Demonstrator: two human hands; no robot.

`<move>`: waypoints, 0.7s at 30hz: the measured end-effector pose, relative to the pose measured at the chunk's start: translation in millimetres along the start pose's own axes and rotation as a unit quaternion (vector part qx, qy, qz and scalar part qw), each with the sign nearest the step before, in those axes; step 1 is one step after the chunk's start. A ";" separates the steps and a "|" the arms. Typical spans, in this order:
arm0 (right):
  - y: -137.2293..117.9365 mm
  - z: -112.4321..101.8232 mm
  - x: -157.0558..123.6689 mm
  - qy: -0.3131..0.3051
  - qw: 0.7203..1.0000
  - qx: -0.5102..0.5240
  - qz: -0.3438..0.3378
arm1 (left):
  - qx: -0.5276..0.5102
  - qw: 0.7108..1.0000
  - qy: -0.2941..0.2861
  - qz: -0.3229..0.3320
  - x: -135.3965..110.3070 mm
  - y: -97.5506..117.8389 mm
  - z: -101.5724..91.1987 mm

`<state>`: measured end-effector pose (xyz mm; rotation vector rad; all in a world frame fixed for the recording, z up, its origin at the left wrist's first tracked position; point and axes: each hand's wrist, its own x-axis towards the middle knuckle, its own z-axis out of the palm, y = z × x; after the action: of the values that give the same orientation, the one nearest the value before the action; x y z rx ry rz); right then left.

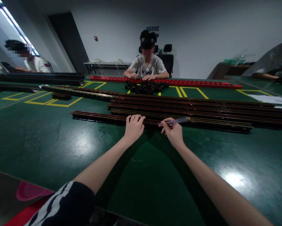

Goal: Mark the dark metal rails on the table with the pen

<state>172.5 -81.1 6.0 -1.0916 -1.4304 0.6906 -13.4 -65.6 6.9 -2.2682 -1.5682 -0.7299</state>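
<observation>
A long dark rail (96, 117) with reddish-brown edges lies crosswise on the green table, nearest to me. My left hand (134, 128) rests over this rail, its fingers bent across the top and gripping it. Just to the right, my right hand (173, 131) pinches a slim screwdriver (178, 121) with a clear handle. Its handle points right and its thin tip points left, down at the rail; whether the tip touches is too small to tell. Behind both hands several similar rails (190, 108) lie side by side.
Across the green table (61, 144) a person (146, 64) has both hands at a red slotted strip (197, 83) and a heap of black parts (146, 88). Black bars (37, 78) lie at the far left, white paper (270, 99) at the right. Other people sit at both sides.
</observation>
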 end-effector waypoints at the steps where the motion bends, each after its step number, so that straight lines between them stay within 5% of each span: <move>1: 0.2 0.1 -0.1 0.000 1.000 0.001 0.000 | 0.001 1.000 -0.001 0.000 0.0 0.0 -0.2; 21: -1.2 0.7 1.6 0.015 0.999 0.013 0.028 | -0.026 0.999 -0.002 -0.018 -0.2 -2.7 1.3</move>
<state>171.7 -80.0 7.7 -1.1214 -1.3674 0.7278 -15.7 -64.2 5.6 -2.2839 -1.6147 -0.7848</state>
